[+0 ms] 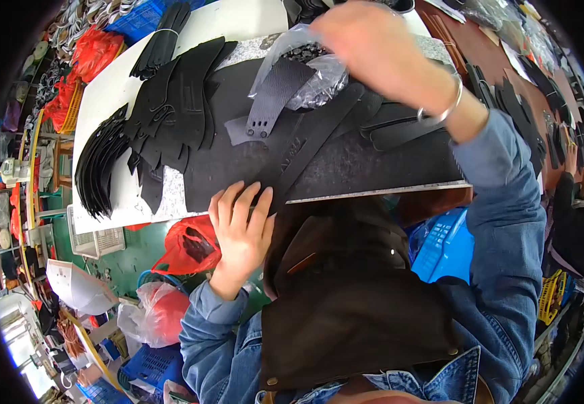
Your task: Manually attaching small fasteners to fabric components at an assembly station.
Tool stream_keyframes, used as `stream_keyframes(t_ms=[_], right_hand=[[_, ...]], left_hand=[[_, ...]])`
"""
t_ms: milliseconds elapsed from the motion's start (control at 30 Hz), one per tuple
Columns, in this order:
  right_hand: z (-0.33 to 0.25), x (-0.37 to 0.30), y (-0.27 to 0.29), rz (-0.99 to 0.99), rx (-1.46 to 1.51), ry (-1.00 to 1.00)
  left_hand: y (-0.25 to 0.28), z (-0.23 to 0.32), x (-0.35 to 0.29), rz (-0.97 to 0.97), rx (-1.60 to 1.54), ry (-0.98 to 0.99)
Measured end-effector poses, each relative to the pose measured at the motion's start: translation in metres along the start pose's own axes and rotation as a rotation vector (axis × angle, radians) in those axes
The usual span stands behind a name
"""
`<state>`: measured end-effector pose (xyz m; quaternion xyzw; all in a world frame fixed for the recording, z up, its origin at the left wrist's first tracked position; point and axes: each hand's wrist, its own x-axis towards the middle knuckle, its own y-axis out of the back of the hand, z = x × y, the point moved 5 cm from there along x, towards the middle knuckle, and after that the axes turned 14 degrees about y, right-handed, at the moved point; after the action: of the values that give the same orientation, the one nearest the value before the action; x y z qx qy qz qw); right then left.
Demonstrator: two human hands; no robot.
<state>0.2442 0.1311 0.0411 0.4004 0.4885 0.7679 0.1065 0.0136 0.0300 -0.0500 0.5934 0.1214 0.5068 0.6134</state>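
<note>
My left hand point(241, 225) lies at the near edge of the black work mat point(231, 168), its fingers stretched out. Its index finger and thumb side touch the near end of a long black strap point(312, 145), which slants up to the right across the mat. Over the far side of the mat, my right hand point(366, 47) is raised and smeared by motion, so its fingers cannot be made out. Beside and below it sits an open clear plastic bag point(329, 81) of small black pieces. A textured black strip point(278, 94) with small holes and studs lies against the bag.
Stacked black cut pieces point(177, 101) and a fanned bundle of straps point(100, 165) cover the table's left side. More black strips point(406, 128) lie at the right. A blue basket point(443, 246) and a red bag point(187, 249) are below the table edge. Another person point(578, 215) works far right.
</note>
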Motion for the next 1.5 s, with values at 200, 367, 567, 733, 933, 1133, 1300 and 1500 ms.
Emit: stream_keyframes(t_ms=[200, 367, 567, 733, 933, 1133, 1300, 1500], right_hand=[[0.072, -0.010, -0.011, -0.527, -0.185, -0.181], [0.084, -0.013, -0.022, -0.381, -0.101, -0.137], [0.094, -0.014, -0.016, -0.083, 0.081, -0.152], [0.083, -0.008, -0.006, -0.205, -0.016, -0.179], [-0.079, 0.005, 0.034, 0.026, 0.491, 0.219], [-0.121, 0.004, 0.038, 0.088, 0.451, 0.194], [-0.122, 0.004, 0.034, 0.059, 0.389, 0.170], [-0.117, 0.005, 0.038, 0.274, 0.438, 0.224]], left_hand=[[0.003, -0.005, -0.007, -0.001, -0.021, 0.068], [0.008, -0.005, -0.005, 0.079, -0.020, 0.010], [0.026, 0.006, 0.006, 0.024, -0.237, 0.051], [0.043, 0.011, 0.017, -0.072, -0.366, 0.195], [0.048, 0.005, 0.038, -0.222, -0.844, 0.646], [0.048, 0.014, 0.039, -0.195, -1.035, 0.657], [0.058, 0.023, 0.041, -0.098, -0.801, 0.464], [0.063, 0.026, 0.043, -0.064, -0.655, 0.336]])
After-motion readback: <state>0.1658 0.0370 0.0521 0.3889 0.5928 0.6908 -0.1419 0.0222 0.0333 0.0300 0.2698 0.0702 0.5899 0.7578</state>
